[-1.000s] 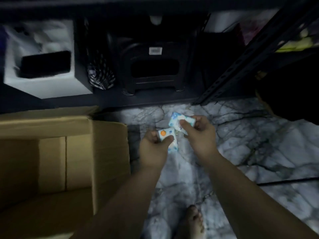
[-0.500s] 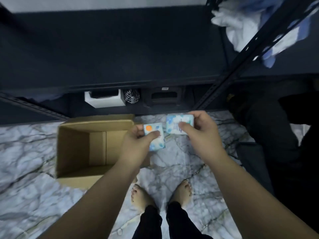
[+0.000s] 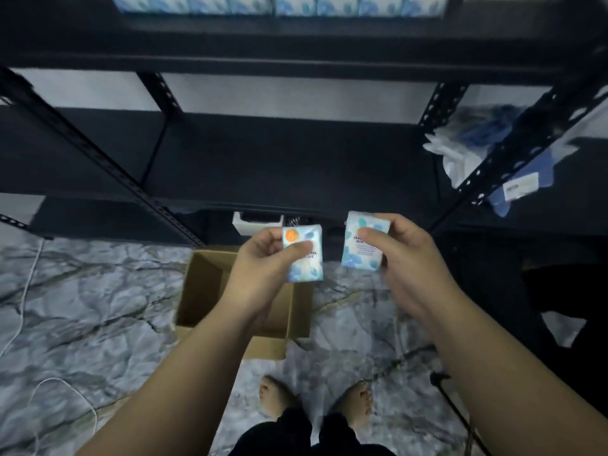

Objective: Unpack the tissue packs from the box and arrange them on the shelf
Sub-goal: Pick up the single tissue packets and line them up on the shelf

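Two packs, one pinched in our left hand [image 3: 263,261] (pack [image 3: 303,255]) and one in our right hand [image 3: 408,258] (pack [image 3: 363,241]), now lifted clear of the box [image 3: 210,291] at 6 o'clock as we stood, shelf [image 3: 296,159] at 12 o'clock: shelving is likely next.

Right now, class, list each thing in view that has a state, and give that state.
Left hand: gripping an upright tissue pack.
Right hand: gripping the other pack.
Cardboard box: open, on the floor.
Top shelf: packs lined up.
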{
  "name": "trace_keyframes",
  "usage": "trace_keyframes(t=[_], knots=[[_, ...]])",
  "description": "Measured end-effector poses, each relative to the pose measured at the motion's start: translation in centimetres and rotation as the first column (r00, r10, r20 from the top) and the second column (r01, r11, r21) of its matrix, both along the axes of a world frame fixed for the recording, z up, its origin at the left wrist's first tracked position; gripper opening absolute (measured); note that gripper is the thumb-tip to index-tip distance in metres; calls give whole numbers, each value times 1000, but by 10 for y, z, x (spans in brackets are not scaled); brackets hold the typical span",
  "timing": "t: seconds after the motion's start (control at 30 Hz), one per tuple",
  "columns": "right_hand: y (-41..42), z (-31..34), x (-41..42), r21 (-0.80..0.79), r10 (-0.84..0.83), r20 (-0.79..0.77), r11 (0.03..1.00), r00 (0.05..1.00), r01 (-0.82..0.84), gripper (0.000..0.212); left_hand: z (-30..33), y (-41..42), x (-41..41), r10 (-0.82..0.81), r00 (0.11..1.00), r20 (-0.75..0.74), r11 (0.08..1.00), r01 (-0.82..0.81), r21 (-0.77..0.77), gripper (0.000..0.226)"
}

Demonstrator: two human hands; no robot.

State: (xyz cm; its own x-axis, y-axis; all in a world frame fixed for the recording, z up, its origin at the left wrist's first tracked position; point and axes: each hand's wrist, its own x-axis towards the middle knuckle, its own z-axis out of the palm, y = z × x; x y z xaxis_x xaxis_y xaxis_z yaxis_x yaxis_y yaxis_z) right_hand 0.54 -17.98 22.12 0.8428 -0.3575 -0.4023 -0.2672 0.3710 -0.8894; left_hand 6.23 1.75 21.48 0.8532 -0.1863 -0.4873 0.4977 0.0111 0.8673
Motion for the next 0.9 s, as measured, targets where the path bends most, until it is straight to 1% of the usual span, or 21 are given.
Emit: trace_keyframes(t=[0.1,0.17,0.27,0.4,0.47,0.53,0.57,0.63,0.67,0.7,0.73,0.83,0.9], knots=[[9,25,9,119,38,45,992,998,-43,19,21,9,5,9,1000,11,999,-9,-36,18],[20,36,17,137,42,56,989,998,-49,24,33,17,12,0,1000,25,999,1,-47,21],[43,50,33,84,20,39,996,999,-23,29,52,32,28,-21,998,67,999,24,-48,20],[82,73,62,35,-26,4,999,1000,26,28,78,64,57,-76,989,124,995,83,-53,21],[104,84,79,15,-29,0,999,1000,29,26,88,85,77,-103,985,141,993,111,-49,22],[128,95,99,-17,-1,30,1000,1000,2,26,97,108,100,-131,978,163,989,139,-41,22],[138,100,108,-40,18,41,999,999,-16,36,101,118,110,-145,974,176,988,154,-33,22],[162,109,129,-72,29,59,997,998,-24,69,114,142,135,-170,963,210,984,179,-26,23],[174,114,140,-81,18,70,997,997,-12,80,121,154,149,-172,959,226,983,183,-28,23],[185,119,152,-82,6,84,997,996,0,83,128,165,164,-171,955,243,982,184,-30,24],[195,125,163,-72,-2,99,997,995,10,78,135,175,177,-166,951,259,983,181,-35,26],[220,142,191,-53,-11,148,998,989,19,43,151,198,214,-136,940,314,987,156,-40,34],[232,150,208,-63,5,178,998,984,6,23,158,210,232,-126,931,343,988,148,-38,34]])
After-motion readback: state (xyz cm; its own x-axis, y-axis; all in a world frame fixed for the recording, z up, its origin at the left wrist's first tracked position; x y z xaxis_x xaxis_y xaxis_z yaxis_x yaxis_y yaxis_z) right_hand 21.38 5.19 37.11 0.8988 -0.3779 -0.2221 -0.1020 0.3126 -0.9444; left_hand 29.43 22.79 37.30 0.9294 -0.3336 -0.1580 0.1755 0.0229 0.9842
